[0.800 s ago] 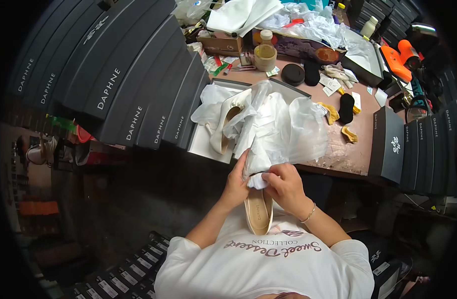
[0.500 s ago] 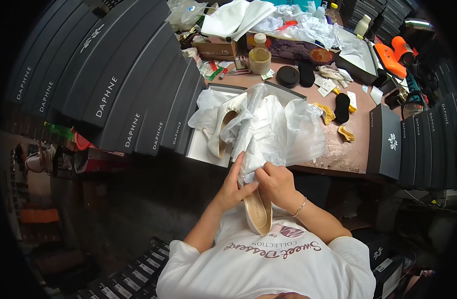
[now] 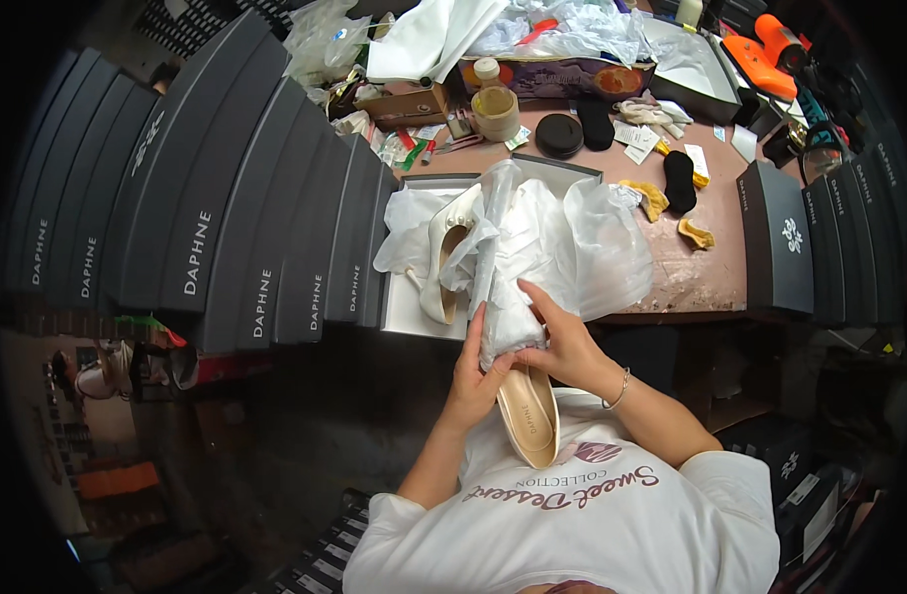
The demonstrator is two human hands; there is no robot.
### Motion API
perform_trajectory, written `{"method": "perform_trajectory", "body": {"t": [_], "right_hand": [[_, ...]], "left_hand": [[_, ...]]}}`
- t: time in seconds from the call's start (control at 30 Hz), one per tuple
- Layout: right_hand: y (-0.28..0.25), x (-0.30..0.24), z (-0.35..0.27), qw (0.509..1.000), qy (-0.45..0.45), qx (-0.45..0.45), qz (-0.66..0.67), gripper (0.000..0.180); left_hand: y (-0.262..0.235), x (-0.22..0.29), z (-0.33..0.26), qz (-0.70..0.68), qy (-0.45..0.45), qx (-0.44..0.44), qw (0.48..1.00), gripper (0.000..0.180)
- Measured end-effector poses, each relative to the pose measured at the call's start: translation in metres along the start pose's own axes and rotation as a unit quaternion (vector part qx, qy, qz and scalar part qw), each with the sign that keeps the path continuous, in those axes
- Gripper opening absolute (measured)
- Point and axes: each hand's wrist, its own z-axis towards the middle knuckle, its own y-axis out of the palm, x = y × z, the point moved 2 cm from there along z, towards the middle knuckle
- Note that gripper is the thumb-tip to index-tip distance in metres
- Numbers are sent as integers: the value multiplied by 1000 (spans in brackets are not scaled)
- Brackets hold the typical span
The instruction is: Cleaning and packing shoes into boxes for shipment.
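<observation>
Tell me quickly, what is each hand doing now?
Left hand: closed on the wrapped shoe.
Right hand: closed on the shoe's white wrapping.

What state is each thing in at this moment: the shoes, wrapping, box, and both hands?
Left hand: gripping the wrapped shoe's side.
Right hand: pressing the plastic wrap.
Beige shoe: held sole up, front part covered by wrap.
Plastic wrap: crumpled, partly around the shoe.
White shoe: lying in the box.
Shoe box: open, lined with tissue.
Tape roll: lying flat on the table.
</observation>
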Motion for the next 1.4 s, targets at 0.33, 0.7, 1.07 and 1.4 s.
{"method": "perform_trajectory", "body": {"t": [0.33, 0.7, 1.07, 1.4], "right_hand": [[15, 3, 15, 997, 45, -35, 54, 47], [18, 10, 12, 995, -23, -1, 100, 63], [-167, 59, -11, 975, 172, 136, -24, 49], [-94, 8, 53, 990, -39, 13, -132, 28]], "left_hand": [[2, 5, -4, -25, 26, 69, 997, 71], [5, 1, 10, 43, 71, 148, 985, 62], [3, 175, -7, 110, 638, 142, 749, 54], [15, 243, -53, -242, 676, 25, 695, 29]]}}
